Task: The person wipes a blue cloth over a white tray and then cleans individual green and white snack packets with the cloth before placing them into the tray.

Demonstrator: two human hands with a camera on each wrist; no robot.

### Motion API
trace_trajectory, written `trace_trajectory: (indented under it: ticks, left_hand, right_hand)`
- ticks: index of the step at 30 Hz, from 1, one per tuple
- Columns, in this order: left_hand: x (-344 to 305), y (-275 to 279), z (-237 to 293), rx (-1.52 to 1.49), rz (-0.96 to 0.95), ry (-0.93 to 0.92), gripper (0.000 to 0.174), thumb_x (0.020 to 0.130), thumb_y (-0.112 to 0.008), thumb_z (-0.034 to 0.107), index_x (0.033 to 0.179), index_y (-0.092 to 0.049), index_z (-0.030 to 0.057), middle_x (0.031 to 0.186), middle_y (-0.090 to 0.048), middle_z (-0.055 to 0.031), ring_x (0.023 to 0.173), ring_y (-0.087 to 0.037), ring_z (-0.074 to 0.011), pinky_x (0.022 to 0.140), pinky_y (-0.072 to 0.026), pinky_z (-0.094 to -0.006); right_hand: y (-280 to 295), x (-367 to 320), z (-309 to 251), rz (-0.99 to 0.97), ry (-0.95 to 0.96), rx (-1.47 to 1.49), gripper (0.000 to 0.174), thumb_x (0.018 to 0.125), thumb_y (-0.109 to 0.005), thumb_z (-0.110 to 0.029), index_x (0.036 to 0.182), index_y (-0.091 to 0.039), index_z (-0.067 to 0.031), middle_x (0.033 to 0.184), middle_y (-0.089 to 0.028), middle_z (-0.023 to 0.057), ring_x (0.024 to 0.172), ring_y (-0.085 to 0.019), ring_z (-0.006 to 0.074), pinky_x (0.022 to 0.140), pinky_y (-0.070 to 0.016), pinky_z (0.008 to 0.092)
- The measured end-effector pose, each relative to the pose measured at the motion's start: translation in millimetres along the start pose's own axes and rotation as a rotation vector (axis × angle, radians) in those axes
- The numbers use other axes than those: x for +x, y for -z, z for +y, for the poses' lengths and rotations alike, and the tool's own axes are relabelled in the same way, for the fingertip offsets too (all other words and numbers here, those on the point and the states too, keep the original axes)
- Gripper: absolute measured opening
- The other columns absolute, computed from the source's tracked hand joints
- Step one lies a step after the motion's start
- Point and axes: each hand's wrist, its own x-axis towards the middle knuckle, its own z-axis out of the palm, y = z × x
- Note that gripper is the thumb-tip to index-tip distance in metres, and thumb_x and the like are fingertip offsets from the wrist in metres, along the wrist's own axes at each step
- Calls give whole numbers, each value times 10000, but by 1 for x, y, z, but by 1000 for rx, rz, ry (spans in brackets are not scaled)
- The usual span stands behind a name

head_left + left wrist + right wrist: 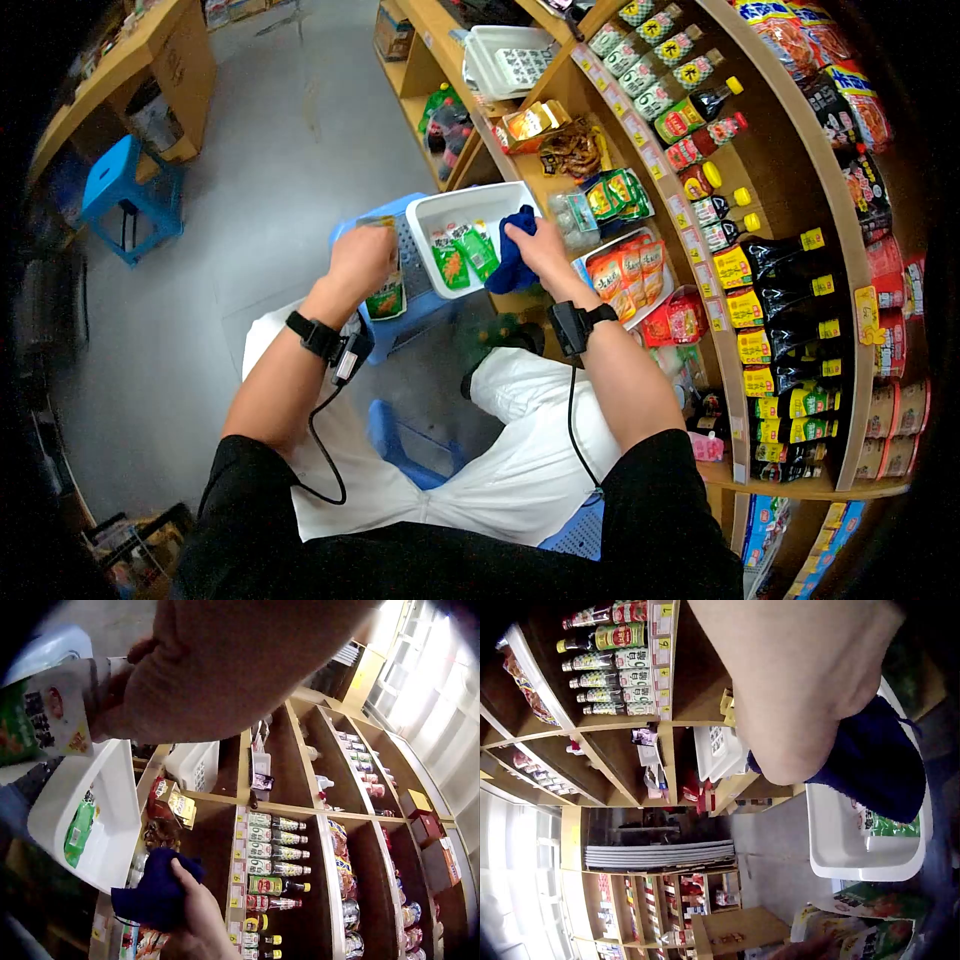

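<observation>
My left hand (362,260) grips the edge of a green-and-white food packet (56,712) over a light blue plastic stool (414,268). In the head view the hand covers much of that packet. A dark blue cloth (517,262) is bunched in my right hand (542,250), at the right side of a white plastic bin (450,212). Part of the cloth hangs inside the bin. Several green-and-white packets (478,252) lie on the bin's floor, left of the cloth.
Wooden shelving on the right holds sauce bottles (775,265), red packets (628,275) in a white tray, and an open carton (530,125). A white basket (500,60) sits farther back. Another blue stool (125,190) stands on the grey floor at left.
</observation>
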Motion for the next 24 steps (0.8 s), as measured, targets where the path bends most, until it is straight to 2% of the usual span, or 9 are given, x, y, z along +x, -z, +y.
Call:
trace_trajectory:
  ticks: [6, 9, 11, 16, 19, 21, 22, 24]
  left_hand:
    - [5, -11, -4, 25, -22, 11, 117, 809, -642, 119, 816, -746, 65, 870, -733, -195, 834, -716, -390, 728, -571, -501]
    - [4, -15, -5, 65, 4, 65, 142, 789, -699, 185, 794, -738, 48, 890, -737, -193, 843, -716, -390, 735, -579, -494]
    - [1, -11, -2, 109, 13, 65, 150, 844, -626, 125, 823, -747, 38, 916, -747, -191, 868, -728, -385, 751, -591, -478]
    - [0, -14, -1, 100, 14, 61, 123, 829, -641, 94, 838, -749, 37, 936, -745, -195, 891, -726, -382, 757, -589, -476]
    - [1, -11, 1, 80, -22, 56, 101, 821, -663, 90, 846, -746, 37, 946, -740, -192, 906, -721, -379, 774, -583, -478]
    - [1, -4, 5, 44, -44, 57, 92, 819, -682, 99, 851, -743, 37, 952, -737, -190, 914, -717, -377, 783, -578, -479]
    - [2, 3, 8, -43, -75, 92, 96, 823, -702, 123, 853, -736, 39, 953, -734, -184, 920, -711, -376, 785, -571, -481]
    - [4, 5, 8, -129, -106, 128, 111, 826, -722, 147, 855, -728, 40, 955, -731, -178, 925, -706, -375, 787, -563, -482]
  right_hand:
    - [-2, 1, 4, -33, 6, 43, 370, 873, -768, -324, 1006, -737, 19, 949, -760, 198, 897, -740, 340, 806, -564, 429]
    - [-3, -1, 4, -38, 1, 23, 384, 866, -776, -337, 1005, -740, 19, 949, -761, 197, 897, -741, 339, 815, -566, 428]
    - [-5, -1, 4, -50, -12, 8, 393, 862, -779, -345, 1005, -742, 19, 949, -762, 196, 897, -742, 339, 817, -566, 426]
    - [1, -9, -11, -68, -7, -44, 422, 845, -793, -368, 1004, -744, 19, 950, -759, 206, 905, -741, 346, 824, -566, 424]
    - [3, -12, -15, -69, 33, -17, 407, 831, -808, -353, 999, -746, 13, 940, -768, 168, 873, -745, 300, 803, -570, 400]
    - [7, -20, -19, -237, 40, 279, 356, 827, -805, -292, 1003, -734, 9, 924, -761, 97, 806, -727, 238, 762, -569, 364]
    - [7, -19, -17, -236, 40, 279, 356, 827, -805, -292, 1003, -734, 9, 924, -761, 97, 806, -727, 238, 762, -569, 364]
    - [8, -17, -17, -371, -77, 369, 280, 848, -761, -221, 1016, -716, -2, 906, -732, 47, 772, -694, 185, 729, -561, 342]
